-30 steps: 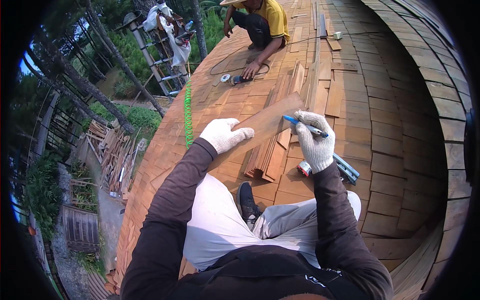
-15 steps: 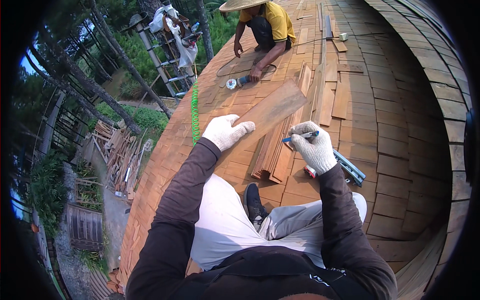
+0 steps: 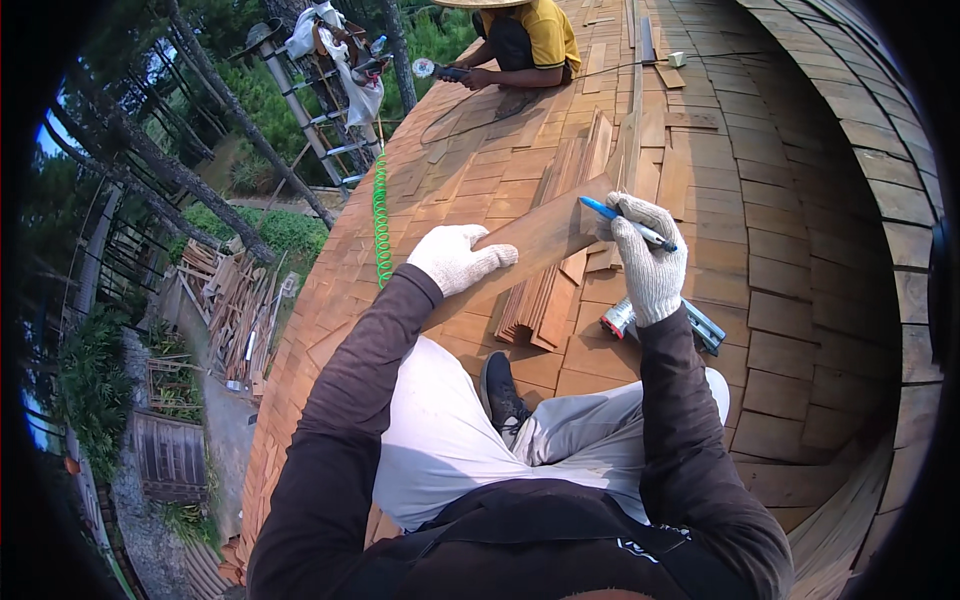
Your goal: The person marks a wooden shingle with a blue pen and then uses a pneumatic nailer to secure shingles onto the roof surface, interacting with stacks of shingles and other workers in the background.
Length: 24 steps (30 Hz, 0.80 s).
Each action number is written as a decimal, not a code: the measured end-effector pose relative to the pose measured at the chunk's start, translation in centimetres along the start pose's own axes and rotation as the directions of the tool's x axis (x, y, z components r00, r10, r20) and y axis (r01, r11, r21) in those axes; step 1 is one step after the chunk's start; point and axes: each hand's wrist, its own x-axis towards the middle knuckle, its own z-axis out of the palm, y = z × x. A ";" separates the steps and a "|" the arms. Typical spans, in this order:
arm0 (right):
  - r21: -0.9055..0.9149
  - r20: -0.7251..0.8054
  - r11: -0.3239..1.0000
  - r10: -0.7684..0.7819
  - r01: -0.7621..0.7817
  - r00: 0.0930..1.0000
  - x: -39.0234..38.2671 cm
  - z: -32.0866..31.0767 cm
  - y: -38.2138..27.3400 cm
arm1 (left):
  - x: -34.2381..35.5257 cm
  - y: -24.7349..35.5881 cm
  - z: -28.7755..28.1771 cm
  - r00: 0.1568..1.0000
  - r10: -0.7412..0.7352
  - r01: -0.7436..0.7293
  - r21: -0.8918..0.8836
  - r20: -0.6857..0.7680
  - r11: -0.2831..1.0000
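Observation:
My left hand (image 3: 462, 262), in a white knit glove, is closed on the edge of a flat wooden shingle (image 3: 545, 232), thumb on top. The shingle slants away to the upper right. My gloved right hand (image 3: 652, 258) is closed around a blue pen (image 3: 598, 207). Its blue end points left, over the shingle's far end; I cannot tell whether it touches the wood. Below the shingle, a stack of wooden shingles (image 3: 540, 305) rests on the roof by my shoe. A blue-grey tool with a red-ended part (image 3: 619, 318) lies partly hidden behind my right wrist.
Ahead, a co-worker in a yellow shirt (image 3: 552, 40) crouches, holding an angle grinder (image 3: 440, 71) with a trailing cord. A green coiled hose (image 3: 381, 225) hangs along the left roof edge near a ladder (image 3: 312, 118). Loose shingles lie ahead; a raised roof edge (image 3: 895, 205) curves along the right.
My right hand has moved up and slightly right, bringing the pen over the shingle's end. The co-worker has lifted the grinder off the roof, up and to the left.

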 end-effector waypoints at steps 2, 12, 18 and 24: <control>0.007 0.014 1.000 0.024 -0.024 1.000 -0.1 0.1 -0.2 | 0.1 -0.5 0.1 1.000 -0.002 0.002 -0.001 -0.017 1.000; -0.055 0.082 0.997 0.057 -0.053 0.995 -0.5 0.8 -0.5 | 0.2 -0.7 -0.3 0.997 -0.066 0.065 -0.032 -0.049 0.997; -0.052 0.124 0.993 0.111 -0.105 0.986 -0.7 1.0 -0.5 | 0.3 -1.5 -0.2 0.994 -0.050 0.048 -0.022 -0.101 0.999; -0.356 0.295 0.907 0.337 -0.225 0.894 -0.7 1.0 -0.8 | 0.2 -2.3 -0.3 0.992 -0.040 0.036 -0.038 -0.122 0.999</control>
